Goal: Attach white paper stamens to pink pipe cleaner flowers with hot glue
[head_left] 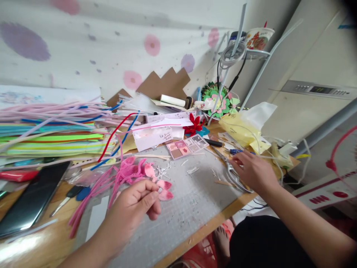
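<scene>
Just above the grey cutting mat (181,208), my left hand (139,201) is closed in a pinch on a pair of pink petals (165,190). A small pale bit shows at its fingertips, where the petals meet. Behind it lies a heap of pink fuzzy stems and petals (129,171). My right hand (251,167) reaches over the right side of the mat, fingers loosely stretched, beside the handles of the scissors (234,178). A blue pen-like object (237,151) lies near those fingertips. Whether they touch the scissors is hard to tell.
Bundles of coloured fuzzy stems (50,137) fill the left side. A dark phone (33,197) and a key (67,197) lie in front. A powder palette (186,146), a red flower (193,124) and a yellow tissue pack (241,126) stand behind the mat. White scraps (163,172) dot it.
</scene>
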Tool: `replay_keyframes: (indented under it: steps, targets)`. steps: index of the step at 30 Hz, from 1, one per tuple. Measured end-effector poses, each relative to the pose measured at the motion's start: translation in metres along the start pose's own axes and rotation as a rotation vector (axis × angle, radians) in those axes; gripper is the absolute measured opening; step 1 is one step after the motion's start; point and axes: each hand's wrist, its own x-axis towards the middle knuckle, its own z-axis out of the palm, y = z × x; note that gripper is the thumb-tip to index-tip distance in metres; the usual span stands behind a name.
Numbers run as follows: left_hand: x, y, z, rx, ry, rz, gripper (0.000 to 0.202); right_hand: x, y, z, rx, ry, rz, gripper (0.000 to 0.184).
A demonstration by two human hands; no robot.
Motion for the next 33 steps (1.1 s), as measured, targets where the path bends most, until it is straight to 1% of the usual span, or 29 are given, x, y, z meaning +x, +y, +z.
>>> replay_keyframes:
  steps: [2,4,5,8,10,13,16,17,20,21,23,25,26,27,29,30,33]
  targets:
    - [-0.001,0.001,0.001,-0.024,0.008,-0.004,0.015,0.004,-0.018,-0.004,0.294,0.006,-0.107,0.027]
    - [-0.001,0.002,0.002,-0.042,0.02,-0.012,0.014,0.011,-0.036,-0.002,0.606,-0.064,-0.194,0.016]
    - [-0.001,0.003,0.002,-0.052,0.026,-0.017,0.014,0.016,-0.045,0.001,0.715,-0.118,-0.207,0.013]
    - [-0.001,0.004,0.002,-0.081,0.035,-0.025,0.013,0.025,-0.068,0.01,0.894,-0.292,-0.202,0.011]
    - [-0.001,0.005,0.003,-0.099,0.044,-0.032,0.012,0.026,-0.083,0.013,1.023,-0.379,-0.211,0.014]
    - [-0.003,0.008,0.004,-0.142,0.049,-0.044,0.012,0.017,-0.105,0.011,1.291,-0.505,-0.214,0.018]
    - [-0.003,0.009,0.004,-0.186,0.036,-0.034,0.015,0.005,-0.122,0.007,1.646,-0.683,-0.153,0.014]
    - [-0.002,0.008,0.004,-0.196,0.036,-0.033,0.015,0.001,-0.126,0.005,1.721,-0.725,-0.138,0.012]
    - [-0.002,0.007,0.003,-0.222,0.05,-0.031,0.015,-0.001,-0.133,0.001,1.787,-0.768,-0.139,0.009]
    - [-0.002,0.007,0.002,-0.233,0.059,-0.028,0.015,0.001,-0.132,0.0,1.812,-0.755,-0.142,0.011]
    - [-0.002,0.007,0.001,-0.25,0.072,-0.024,0.013,0.008,-0.127,-0.002,1.868,-0.655,-0.137,0.02]
    - [-0.002,0.008,0.0,-0.254,0.079,-0.022,0.012,0.019,-0.115,-0.003,1.853,-0.509,-0.139,0.03]
    - [-0.002,0.008,0.0,-0.249,0.08,-0.022,0.012,0.025,-0.107,-0.002,1.794,-0.45,-0.145,0.03]
    - [-0.002,0.008,-0.001,-0.241,0.079,-0.023,0.011,0.03,-0.098,0.0,1.702,-0.404,-0.149,0.026]
    - [-0.002,0.007,-0.002,-0.229,0.081,-0.025,0.011,0.041,-0.079,0.006,1.42,-0.334,-0.176,0.014]
    - [-0.001,0.007,-0.002,-0.224,0.081,-0.025,0.011,0.045,-0.071,0.01,1.242,-0.299,-0.204,0.013]
    - [-0.001,0.005,-0.002,-0.221,0.079,-0.021,0.011,0.053,-0.055,0.023,0.725,-0.249,-0.37,0.012]
